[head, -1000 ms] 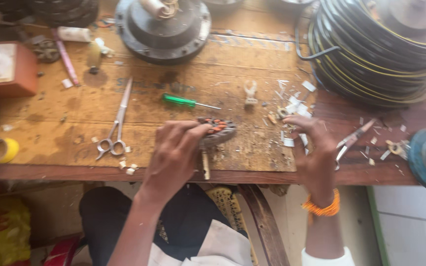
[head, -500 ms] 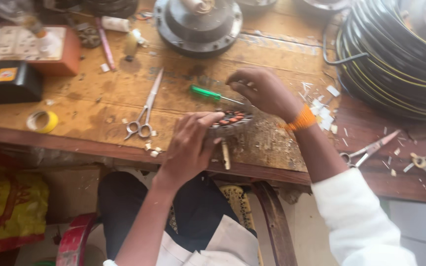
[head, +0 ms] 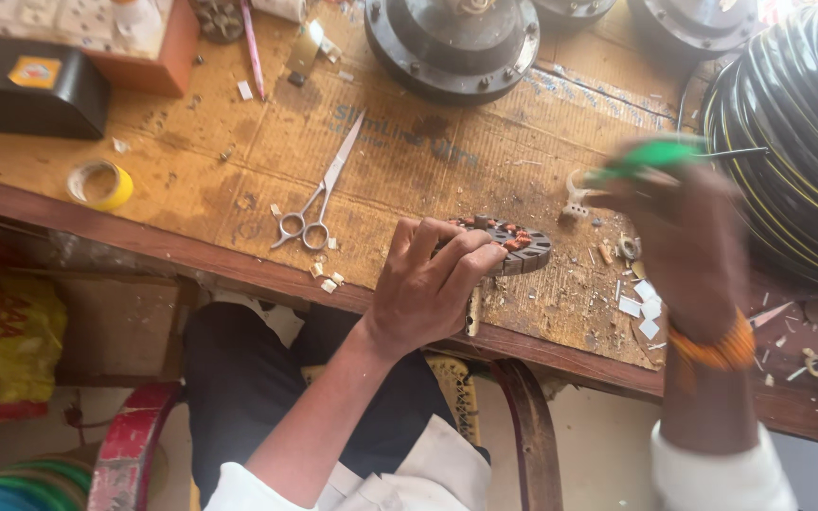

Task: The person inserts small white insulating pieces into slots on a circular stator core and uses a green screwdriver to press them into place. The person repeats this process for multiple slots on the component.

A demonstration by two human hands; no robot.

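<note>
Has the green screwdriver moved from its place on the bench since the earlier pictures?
Yes. The green screwdriver is now lifted off the bench in the right hand, to the right of the scissors; earlier it lay flat on the wood near them.

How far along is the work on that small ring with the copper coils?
Some slots of the ring already hold copper windings, with paper scraps cut around it. In hand: the left hand steadies the ring while the right hand lifts a green screwdriver. How many slots remain is unclear.
</note>
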